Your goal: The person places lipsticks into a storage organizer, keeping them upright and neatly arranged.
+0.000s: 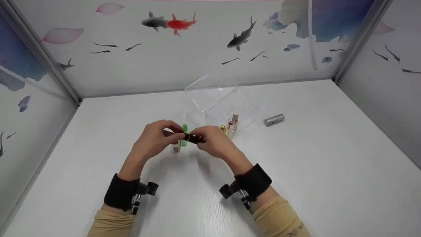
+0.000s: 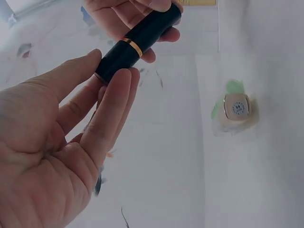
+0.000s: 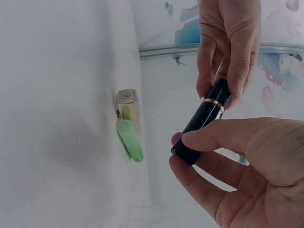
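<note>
Both hands hold a black lipstick tube [image 1: 193,138] with a gold band, raised above the table. My left hand [image 1: 154,138] pinches one end between thumb and fingers. At the other end, the thumb and fingers of my right hand [image 1: 215,141] grip the longer part. In the left wrist view the lipstick [image 2: 142,35] is closed, its gold band between the two hands. Below them a green tube [image 3: 129,140] lies beside a beige-and-clear lipstick tube [image 3: 127,99] on the table. The left hand partly hides these two in the head view.
Just beyond the right hand is a small clear holder [image 1: 232,132] with a pink tube [image 1: 235,118] and other cosmetics, partly hidden. A transparent box [image 1: 201,109] with a raised lid stands behind. To the right lies a silver tube [image 1: 274,119]. Printed panels enclose the table.
</note>
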A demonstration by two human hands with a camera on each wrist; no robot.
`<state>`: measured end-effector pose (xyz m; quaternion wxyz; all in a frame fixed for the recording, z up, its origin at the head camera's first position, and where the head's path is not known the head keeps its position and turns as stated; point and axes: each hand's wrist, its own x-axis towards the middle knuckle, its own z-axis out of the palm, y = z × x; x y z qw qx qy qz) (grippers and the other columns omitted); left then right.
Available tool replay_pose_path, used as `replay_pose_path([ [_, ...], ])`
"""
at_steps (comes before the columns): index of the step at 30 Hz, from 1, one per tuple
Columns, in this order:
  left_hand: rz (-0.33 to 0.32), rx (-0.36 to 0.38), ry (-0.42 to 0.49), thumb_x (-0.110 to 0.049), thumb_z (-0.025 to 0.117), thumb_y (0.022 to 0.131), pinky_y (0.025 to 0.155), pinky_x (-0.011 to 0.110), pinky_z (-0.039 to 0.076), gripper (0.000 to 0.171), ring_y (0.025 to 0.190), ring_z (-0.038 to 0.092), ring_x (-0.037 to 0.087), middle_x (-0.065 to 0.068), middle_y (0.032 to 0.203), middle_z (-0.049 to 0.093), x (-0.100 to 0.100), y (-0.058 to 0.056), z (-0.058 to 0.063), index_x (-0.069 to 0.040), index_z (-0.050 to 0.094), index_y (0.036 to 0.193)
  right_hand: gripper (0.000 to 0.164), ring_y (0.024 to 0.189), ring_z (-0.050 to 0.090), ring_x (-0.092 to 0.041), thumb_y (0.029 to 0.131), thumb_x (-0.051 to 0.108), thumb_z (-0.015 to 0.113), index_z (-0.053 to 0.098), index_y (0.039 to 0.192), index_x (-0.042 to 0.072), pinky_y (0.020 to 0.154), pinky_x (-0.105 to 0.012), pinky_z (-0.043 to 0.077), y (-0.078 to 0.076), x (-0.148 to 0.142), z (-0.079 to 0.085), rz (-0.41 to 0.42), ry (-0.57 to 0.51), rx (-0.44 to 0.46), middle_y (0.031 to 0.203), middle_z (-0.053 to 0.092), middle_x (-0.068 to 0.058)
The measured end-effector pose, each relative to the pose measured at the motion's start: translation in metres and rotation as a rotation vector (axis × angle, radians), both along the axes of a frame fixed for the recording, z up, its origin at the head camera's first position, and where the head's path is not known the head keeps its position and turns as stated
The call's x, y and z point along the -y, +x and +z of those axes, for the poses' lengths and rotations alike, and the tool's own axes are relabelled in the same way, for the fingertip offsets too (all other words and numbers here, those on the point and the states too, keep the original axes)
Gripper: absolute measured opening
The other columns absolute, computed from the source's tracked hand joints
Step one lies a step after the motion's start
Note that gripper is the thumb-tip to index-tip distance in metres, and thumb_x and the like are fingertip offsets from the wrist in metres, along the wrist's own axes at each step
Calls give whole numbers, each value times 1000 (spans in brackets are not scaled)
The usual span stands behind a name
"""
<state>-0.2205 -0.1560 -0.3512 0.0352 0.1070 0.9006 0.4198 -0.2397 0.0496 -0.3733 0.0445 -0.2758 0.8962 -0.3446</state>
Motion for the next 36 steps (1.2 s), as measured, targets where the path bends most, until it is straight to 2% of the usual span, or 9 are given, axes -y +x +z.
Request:
replay_pose_path([
  [5,6,-125,84,-32,70,84,82,32,54,22,98,67,13,-4,106,63,-19,0,3,-23,70,104,26,87,64,-13,84,7,66,70,108,15,75,-29,52,-4,-14,7,-41,-98,-27,98,70,0],
  [10,-10,-267,245,-31,69,84,88,29,53,22,102,64,10,-3,105,61,-46,-4,6,-23,70,105,25,92,64,-12,86,12,67,68,112,15,79,-28,54,-5,-27,17,-71,-180,-80,102,70,1],
  [14,7,-362,359,-32,69,84,82,27,55,24,101,63,5,-6,105,63,-71,-7,11,-24,70,107,25,94,65,-10,88,13,65,68,112,15,79,-27,55,-6,-37,25,-111,-250,-149,102,70,1],
  [17,38,-431,407,-33,70,83,79,25,55,25,97,63,3,-7,103,66,-88,-10,15,-22,69,106,23,93,65,-9,88,13,65,69,110,15,78,-25,55,-7,-45,30,-144,-302,-175,100,70,1],
  [22,78,-508,401,-33,71,82,80,22,54,23,89,63,1,-9,96,67,-111,-15,18,-20,66,100,24,95,66,-9,87,16,67,68,111,14,81,-24,54,-11,-60,34,-179,-325,-214,103,71,0],
  [28,72,-575,391,-26,68,86,81,18,52,20,88,61,3,-4,100,66,-131,-21,17,-15,67,104,30,97,65,-10,88,13,66,65,118,12,82,-25,54,-17,-76,35,-192,-359,-253,107,70,-2],
  [36,86,-575,352,-20,59,93,77,18,53,20,92,62,6,-1,111,61,-157,-31,15,-16,64,112,39,99,66,-13,90,10,62,55,127,14,83,-29,54,-22,-90,34,-245,-353,-356,108,68,-4],
])
